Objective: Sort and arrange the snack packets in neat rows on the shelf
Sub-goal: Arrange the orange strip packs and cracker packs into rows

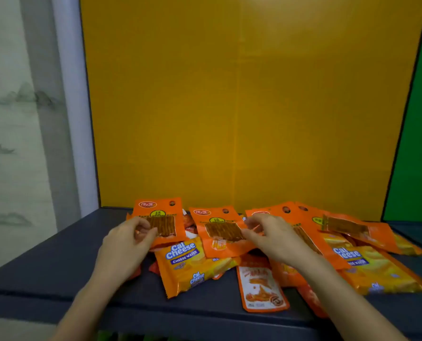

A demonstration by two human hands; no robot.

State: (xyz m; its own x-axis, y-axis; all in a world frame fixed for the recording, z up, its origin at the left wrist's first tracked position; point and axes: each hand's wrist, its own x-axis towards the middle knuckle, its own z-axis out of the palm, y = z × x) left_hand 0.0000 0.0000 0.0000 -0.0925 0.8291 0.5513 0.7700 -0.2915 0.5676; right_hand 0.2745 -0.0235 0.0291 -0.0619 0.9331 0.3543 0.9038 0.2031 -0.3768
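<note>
Snack packets (219, 265) in a loose, overlapping heap on the dark shelf (45, 271), before a yellow back panel (229, 94). Left hand (128, 244) pinching the left edge of one orange strip packet (165, 217), top edge toward the panel. Right hand (271, 237) pinching the right edge of a second orange strip packet (219, 232) just beside it. Both hands closed on foil, neither spread wide. Lifted or lying on the pile: not possible to tell.

Below them, a Cal Cheese wafer packet (185, 264) lying askew and a white-and-orange packet (261, 289) nearer the front edge. Further orange strip packets (347, 227) fanned to the right over a second wafer packet (374, 269).

Sorting seemingly at an early stage: kinds mixed, no finished row in sight. Step in hand, by the look of it: pulling like packets out of the jumble.

To do it well:
- Lift each packet clear of the pile rather than dragging it, so as not to scatter those beneath.
- Keep labels facing up and the same way round.
- Set the two side by side near the back panel, edges touching and bottoms level.
- Start at the left end of the shelf and work right.
- Grip by the sealed border, not the clear window, to spare the strips inside.

Thin, slick foil likely to slide; worth squaring each row with a flat palm before reaching for the next kind.
</note>
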